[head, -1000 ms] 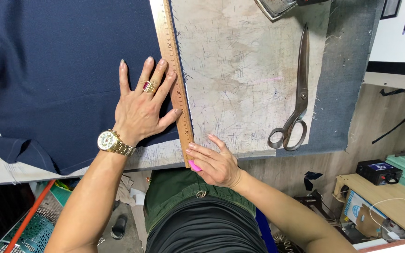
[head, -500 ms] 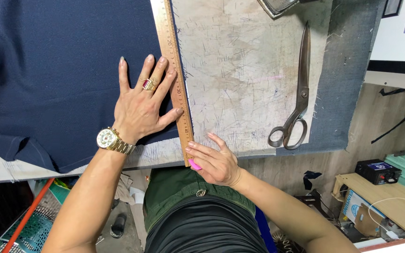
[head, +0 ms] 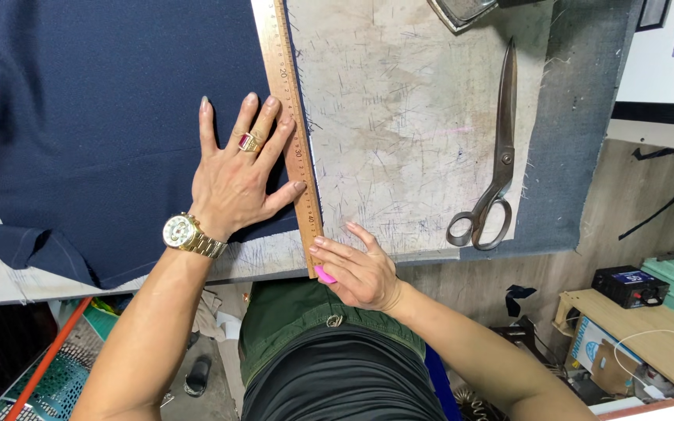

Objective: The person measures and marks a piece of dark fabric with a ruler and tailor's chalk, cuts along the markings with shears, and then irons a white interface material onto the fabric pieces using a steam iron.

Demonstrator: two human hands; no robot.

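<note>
We see bare forearms, a gold wristwatch (head: 185, 234) on the left wrist, and a gold ring (head: 249, 142) with a red stone. We wear a black top and what may be green trousers.

Your left hand (head: 235, 183) lies on the cloth (head: 95, 117), left of the ruler (head: 290, 117). Your right hand (head: 356, 269) touches the ruler's near end. The scissors (head: 493, 156) lie well right.

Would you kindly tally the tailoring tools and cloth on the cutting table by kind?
Wooden ruler: 1
Scissors: 1
Pink chalk: 1
Navy cloth: 1
Total: 4
</note>
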